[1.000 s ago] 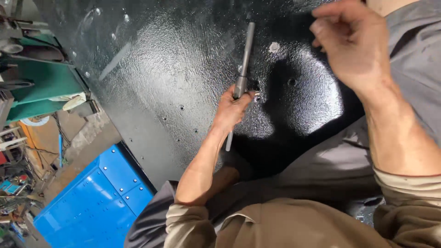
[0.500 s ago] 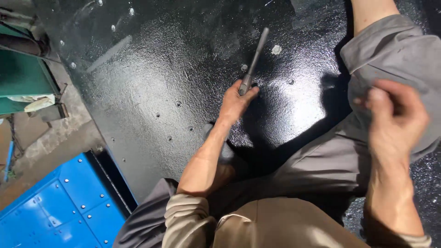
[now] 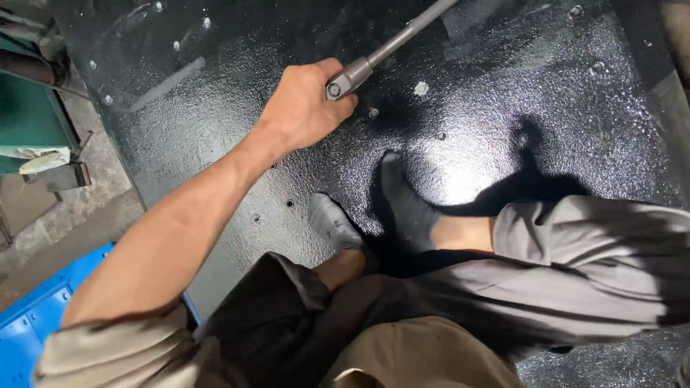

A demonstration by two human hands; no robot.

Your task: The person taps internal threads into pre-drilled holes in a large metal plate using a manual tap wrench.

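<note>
1. Down on the glossy black panel (image 3: pixel 503 165), the person's left hand (image 3: pixel 305 111) is clenched around the socket end of a grey metal wrench (image 3: pixel 381 54), with the tool's head pressed at the panel surface just beside the knuckles.
2. From that hand the wrench's long axis runs up and to the right, its handle leaving the top edge of the view; the free end is out of sight.
3. Only the left hand shows. The right hand is not in view, so I cannot tell its state.
4. One wrench is visible, and no other tool.
5. Several small holes or studs dot the panel, two of them (image 3: pixel 440 135) just right of the wrench head.
6. Nearer the body, two feet rest on the panel: one in a grey sock (image 3: pixel 332 223), one in a black sock (image 3: pixel 406 201).
7. Off the panel's left edge lie a blue metal box (image 3: pixel 29 323) and a green machine part (image 3: pixel 29 115).
</note>
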